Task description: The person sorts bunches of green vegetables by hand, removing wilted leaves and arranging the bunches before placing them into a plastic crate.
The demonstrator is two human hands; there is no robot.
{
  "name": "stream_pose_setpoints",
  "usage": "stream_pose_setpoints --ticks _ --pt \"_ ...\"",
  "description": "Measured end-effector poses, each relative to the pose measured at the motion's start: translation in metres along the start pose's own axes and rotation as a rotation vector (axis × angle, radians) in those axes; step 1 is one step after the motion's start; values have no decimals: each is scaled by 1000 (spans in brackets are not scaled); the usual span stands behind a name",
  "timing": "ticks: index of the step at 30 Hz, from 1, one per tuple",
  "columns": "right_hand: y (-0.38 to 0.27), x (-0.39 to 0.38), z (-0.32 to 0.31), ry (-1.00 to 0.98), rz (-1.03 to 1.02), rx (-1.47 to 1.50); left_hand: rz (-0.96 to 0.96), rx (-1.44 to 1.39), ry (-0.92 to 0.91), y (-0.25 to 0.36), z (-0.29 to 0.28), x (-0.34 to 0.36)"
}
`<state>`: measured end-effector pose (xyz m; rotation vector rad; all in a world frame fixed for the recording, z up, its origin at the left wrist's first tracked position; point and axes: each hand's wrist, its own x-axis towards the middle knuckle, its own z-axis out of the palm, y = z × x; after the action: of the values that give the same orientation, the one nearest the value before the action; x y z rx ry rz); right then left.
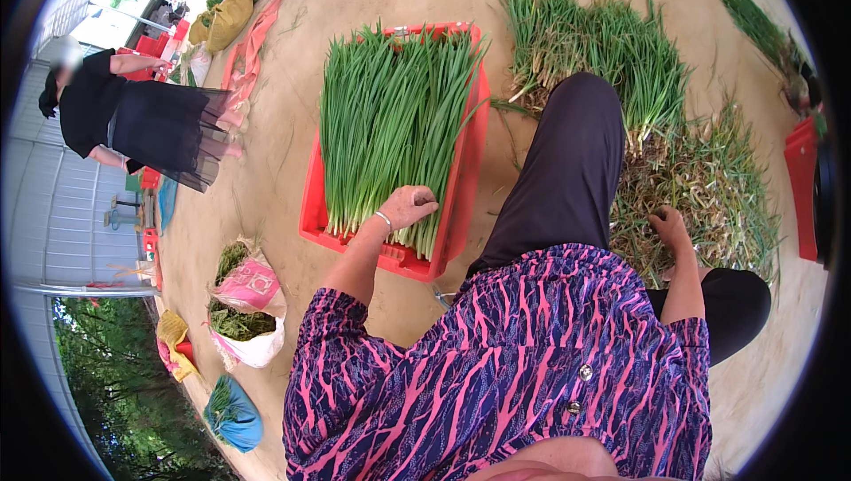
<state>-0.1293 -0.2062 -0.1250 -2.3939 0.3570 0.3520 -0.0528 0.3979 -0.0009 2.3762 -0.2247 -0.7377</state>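
Long green leafy stalks with pale lower ends, which look like garlic chives [381,117], fill a red plastic crate [470,188]. Above their pale ends, near the crate's right side, is my left hand [409,206], a bracelet on its wrist. Its fingers are curled closed, and what they hold, if anything, is hidden. Beyond my raised knee, my right hand [671,226] reaches down to a heap of dry, brownish trimmings [700,188]. The fingers there are bent inward, and their tips are lost against the heap. Uncleaned green stalks with brown roots [603,46] lie just beyond.
At left, a pink-and-white sack [257,304] holds greens, with a blue bag [235,414] nearer me. A person in black [133,117] stands at the far left. A red container [802,188] stands at right, below another bundle of stalks [762,24].
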Motion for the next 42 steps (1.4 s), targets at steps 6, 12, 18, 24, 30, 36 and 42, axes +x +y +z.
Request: stream_pose_setpoints --ticks 6,12,18,24,30,36,42 --pt "-15 2 -2 -28 55 5 -240 -349 -143 -32 25 37" --pt "-5 -1 7 -10 -27 -22 -258 111 -595 9 -14 52" --pt "-1 -10 9 -27 -36 33 33 -733 168 28 -112 116" --pt "7 -30 12 -39 -34 -100 -170 -76 651 10 -125 186" --pt "5 -41 11 -71 43 -54 -294 170 647 -11 -138 201" --pt "-1 -49 8 -99 94 -53 -340 207 616 -12 -148 207" --pt "5 -54 16 -64 26 -34 -418 139 635 -8 -151 214"
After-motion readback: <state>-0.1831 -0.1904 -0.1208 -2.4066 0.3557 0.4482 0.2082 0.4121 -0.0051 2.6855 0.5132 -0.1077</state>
